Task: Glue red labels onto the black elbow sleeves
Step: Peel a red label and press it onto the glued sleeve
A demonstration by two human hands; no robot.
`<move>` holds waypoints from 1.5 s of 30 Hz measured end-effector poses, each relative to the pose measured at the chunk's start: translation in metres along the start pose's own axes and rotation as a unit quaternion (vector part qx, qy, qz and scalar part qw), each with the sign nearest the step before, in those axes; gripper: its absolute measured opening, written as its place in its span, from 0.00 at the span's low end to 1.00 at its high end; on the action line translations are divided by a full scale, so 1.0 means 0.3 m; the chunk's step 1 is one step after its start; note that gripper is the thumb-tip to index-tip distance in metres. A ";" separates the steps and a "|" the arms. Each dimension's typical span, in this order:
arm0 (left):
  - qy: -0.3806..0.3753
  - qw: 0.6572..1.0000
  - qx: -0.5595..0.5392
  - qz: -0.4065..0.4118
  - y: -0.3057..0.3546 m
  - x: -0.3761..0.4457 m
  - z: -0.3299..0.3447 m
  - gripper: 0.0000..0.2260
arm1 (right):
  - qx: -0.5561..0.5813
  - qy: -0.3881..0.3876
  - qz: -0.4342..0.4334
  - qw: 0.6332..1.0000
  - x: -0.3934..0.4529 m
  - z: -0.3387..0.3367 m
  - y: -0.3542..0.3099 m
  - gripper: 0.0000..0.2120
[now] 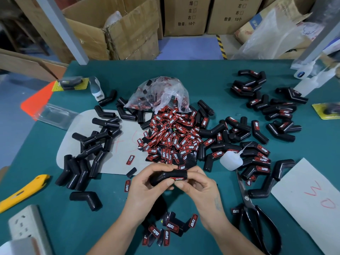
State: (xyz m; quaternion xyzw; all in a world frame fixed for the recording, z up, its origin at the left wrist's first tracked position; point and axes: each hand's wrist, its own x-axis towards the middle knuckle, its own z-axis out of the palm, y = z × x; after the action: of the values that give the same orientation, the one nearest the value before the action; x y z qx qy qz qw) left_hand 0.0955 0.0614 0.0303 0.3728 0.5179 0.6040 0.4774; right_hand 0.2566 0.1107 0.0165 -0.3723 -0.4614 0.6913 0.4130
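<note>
Above the tabletop [184, 74], left hand [147, 183] and right hand [198, 183] grip a sleeve [165, 176]; uneven thumb pressure could skew its red label [177, 178].

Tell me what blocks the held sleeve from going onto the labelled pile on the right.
Nothing visible does. Both hands, left hand and right hand, hold the sleeve above bare mat. Toward the labelled pile, the glue bottle and scissors lie low on the mat, easy to pass over.

Scissors [257, 216], yellow knife [24, 192], cartons [184, 15]
</note>
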 end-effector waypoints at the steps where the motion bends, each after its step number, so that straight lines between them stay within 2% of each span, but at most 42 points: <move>1: 0.002 1.000 0.005 0.006 -0.001 -0.001 -0.001 0.10 | 0.007 -0.008 0.001 1.000 -0.002 0.005 -0.004 0.12; 6: -0.005 1.000 0.001 0.003 -0.003 -0.005 -0.002 0.10 | -0.012 0.020 0.013 1.000 -0.004 0.001 0.003 0.20; 24: -0.012 1.000 -0.018 -0.011 -0.005 0.000 -0.009 0.09 | -0.009 -0.008 0.032 0.999 -0.002 -0.007 0.019 0.16; 38: -0.029 0.999 -0.005 -0.014 -0.014 -0.002 -0.005 0.08 | 0.011 0.004 0.037 0.999 -0.001 -0.006 0.033 0.15; 45: 0.003 1.000 -0.014 -0.026 -0.022 0.005 -0.002 0.07 | -0.008 -0.006 0.054 0.998 -0.001 -0.014 0.038 0.19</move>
State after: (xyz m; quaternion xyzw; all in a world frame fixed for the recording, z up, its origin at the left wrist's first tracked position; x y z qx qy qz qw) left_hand 0.0957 0.0628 0.0236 0.3513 0.5203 0.5996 0.4964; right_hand 0.2579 0.1091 0.0045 -0.3955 -0.4484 0.7114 0.3694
